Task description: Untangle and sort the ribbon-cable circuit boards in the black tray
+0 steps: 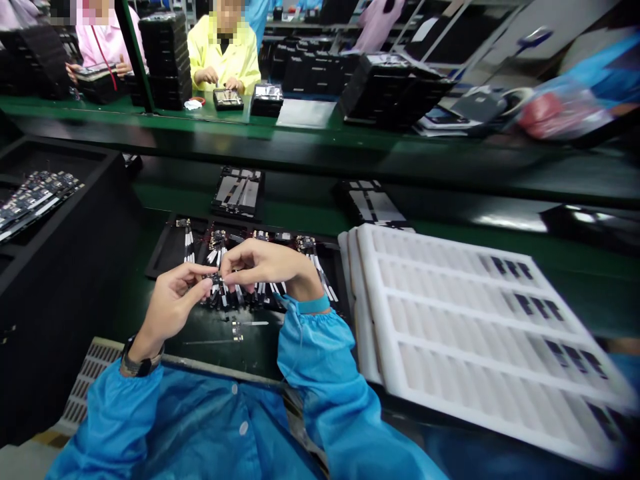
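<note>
My left hand pinches a small dark circuit board between thumb and fingers. From the other side my right hand meets it, fingertips closed together at the board's right edge. The finest details between the fingertips are too small to make out. Behind and below both hands lies a black compartment tray with bunches of similar boards that have white strips. Closer to me, a loose small board with a white strip rests on the green bench.
White foam trays with a few dark pieces are stacked at right. A large black bin with boards stands at left. Flat device units lie beyond the tray. Across the bench sits a co-worker in yellow among dark stacks.
</note>
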`<state>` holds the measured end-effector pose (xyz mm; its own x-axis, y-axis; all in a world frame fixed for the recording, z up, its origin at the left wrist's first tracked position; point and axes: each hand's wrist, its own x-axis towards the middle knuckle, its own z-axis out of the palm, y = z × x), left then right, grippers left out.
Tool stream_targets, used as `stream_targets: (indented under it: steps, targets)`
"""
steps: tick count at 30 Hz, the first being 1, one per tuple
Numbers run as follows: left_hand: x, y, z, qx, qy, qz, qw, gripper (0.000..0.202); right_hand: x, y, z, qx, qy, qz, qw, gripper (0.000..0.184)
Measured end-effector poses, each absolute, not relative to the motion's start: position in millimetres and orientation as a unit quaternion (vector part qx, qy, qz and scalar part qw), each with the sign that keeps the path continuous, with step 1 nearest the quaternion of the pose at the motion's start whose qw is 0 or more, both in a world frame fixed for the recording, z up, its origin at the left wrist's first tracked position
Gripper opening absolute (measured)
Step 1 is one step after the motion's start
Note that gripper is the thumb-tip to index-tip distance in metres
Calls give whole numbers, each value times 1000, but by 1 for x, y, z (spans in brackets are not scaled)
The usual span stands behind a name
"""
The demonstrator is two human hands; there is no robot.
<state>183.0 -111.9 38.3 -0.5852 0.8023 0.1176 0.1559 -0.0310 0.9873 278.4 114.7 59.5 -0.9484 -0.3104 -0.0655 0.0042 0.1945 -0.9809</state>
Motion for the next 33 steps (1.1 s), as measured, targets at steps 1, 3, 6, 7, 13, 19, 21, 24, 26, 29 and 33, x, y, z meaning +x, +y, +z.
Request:
stream_targets:
  steps: [1, 3, 6, 7, 13, 19, 21, 24, 26, 29, 33]
  targets:
    - [183, -112, 38, 370, 642, 616, 266, 21, 278, 114, 59, -99, 761, -629, 127, 29]
    - [183, -112, 37, 368, 639, 619, 271, 21, 278, 114, 59, -96, 757, -633, 131, 30]
    - [183, -113, 37, 367, 644, 614, 271, 22, 277, 113, 59, -90, 754, -635, 142, 32]
    - [183, -113, 37, 368, 649, 610, 268, 22, 276, 112, 58, -87, 753, -636, 145, 33]
    - [183, -114, 40, 370, 672, 594, 243, 23, 273, 110, 54, -71, 723, -670, 157, 37]
    - [181, -113, 41, 337, 661, 609, 280, 30, 270, 107, 49, -69, 697, -699, 143, 39]
    - [181, -111, 40, 331, 662, 612, 280, 32, 269, 107, 48, -72, 690, -705, 148, 43]
    - [181, -108, 39, 330, 659, 616, 276, 36, 267, 109, 48, -79, 683, -710, 152, 46]
    - [182, -106, 40, 334, 656, 618, 275, 37, 268, 111, 48, -77, 683, -711, 148, 47]
    - [185, -103, 43, 341, 657, 615, 272, 37, 269, 113, 48, -70, 686, -710, 142, 50]
    - [185, -101, 48, 345, 649, 619, 279, 38, 269, 112, 50, -75, 692, -705, 134, 52]
